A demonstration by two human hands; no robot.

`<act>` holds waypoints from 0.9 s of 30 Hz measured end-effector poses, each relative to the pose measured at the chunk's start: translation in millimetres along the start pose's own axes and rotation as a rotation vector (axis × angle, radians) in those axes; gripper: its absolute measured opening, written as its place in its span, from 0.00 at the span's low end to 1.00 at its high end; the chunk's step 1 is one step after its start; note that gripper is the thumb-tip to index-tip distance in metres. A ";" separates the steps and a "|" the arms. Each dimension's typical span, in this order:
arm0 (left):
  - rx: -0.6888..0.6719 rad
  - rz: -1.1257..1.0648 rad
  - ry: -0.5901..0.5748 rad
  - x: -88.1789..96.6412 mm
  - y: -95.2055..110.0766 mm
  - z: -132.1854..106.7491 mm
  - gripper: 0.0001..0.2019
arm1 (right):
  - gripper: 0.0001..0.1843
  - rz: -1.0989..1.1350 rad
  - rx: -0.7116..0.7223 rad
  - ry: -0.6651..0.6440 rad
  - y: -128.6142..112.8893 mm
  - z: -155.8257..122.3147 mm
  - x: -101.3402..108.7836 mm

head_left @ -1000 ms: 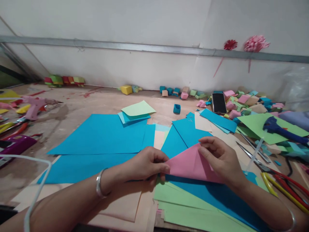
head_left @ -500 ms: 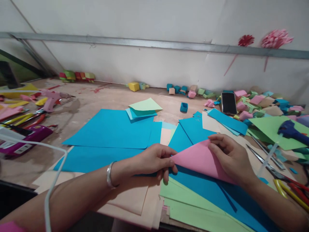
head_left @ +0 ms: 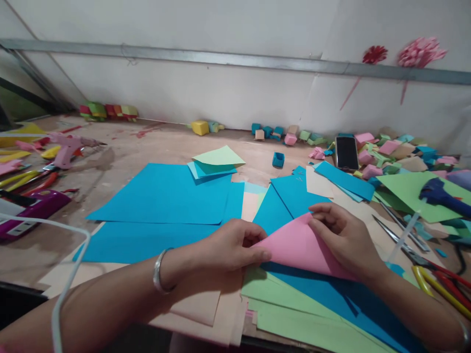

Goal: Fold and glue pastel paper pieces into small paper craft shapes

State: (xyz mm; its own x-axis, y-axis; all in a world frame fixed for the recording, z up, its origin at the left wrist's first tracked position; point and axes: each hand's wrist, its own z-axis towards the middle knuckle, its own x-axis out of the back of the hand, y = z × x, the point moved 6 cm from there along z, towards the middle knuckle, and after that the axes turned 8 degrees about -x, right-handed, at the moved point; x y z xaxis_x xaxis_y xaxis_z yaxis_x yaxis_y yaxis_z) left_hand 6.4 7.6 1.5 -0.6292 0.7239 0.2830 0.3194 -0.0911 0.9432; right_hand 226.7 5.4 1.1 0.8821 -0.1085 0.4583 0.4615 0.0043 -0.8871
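Note:
A folded sheet of pink paper (head_left: 300, 245) is held between both hands, just above blue paper sheets (head_left: 290, 196). My left hand (head_left: 235, 245) pinches its left corner, thumb on top and the fingers partly hidden behind. At its upper right, my right hand (head_left: 340, 238) grips the edge between thumb and fingers. Under the pink paper lie more blue paper and light green sheets (head_left: 290, 314). Left of it, large blue sheets (head_left: 172, 196) are spread out, with small green and blue pieces (head_left: 219, 157) on top.
Scissors (head_left: 401, 240) and tweezers lie at the right, by a blue glue gun (head_left: 441, 193). A phone (head_left: 346, 153) rests beside a pile of small paper boxes (head_left: 390, 147). A pink glue gun (head_left: 68, 149), pliers (head_left: 25, 179) and a purple power strip (head_left: 37, 211) occupy the left; a white cable (head_left: 73, 274) crosses my left forearm.
My left thumb has moved forward over the corner of the pink paper and the left fingers have curled behind it. The right hand keeps its hold; the view has shifted slightly.

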 end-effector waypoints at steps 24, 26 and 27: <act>-0.210 0.474 -0.188 -12.0 17.4 -5.3 0.16 | 0.08 -0.257 0.126 -0.024 -7.2 -1.4 -25.7; -0.244 0.547 -0.213 -12.7 20.7 -4.9 0.14 | 0.08 -0.271 0.134 -0.025 -6.7 -0.8 -26.1; -0.256 0.599 -0.225 -13.0 22.1 -4.5 0.13 | 0.08 -0.275 0.142 -0.024 -6.7 -0.6 -26.3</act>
State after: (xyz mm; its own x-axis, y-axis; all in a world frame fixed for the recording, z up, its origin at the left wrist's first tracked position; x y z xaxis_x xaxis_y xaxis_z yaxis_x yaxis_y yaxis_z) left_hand 18.4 -6.9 19.5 -0.2254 0.6200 0.7516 0.3714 -0.6585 0.6546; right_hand 200.4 7.6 -5.0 0.7235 -0.1013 0.6828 0.6903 0.1168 -0.7141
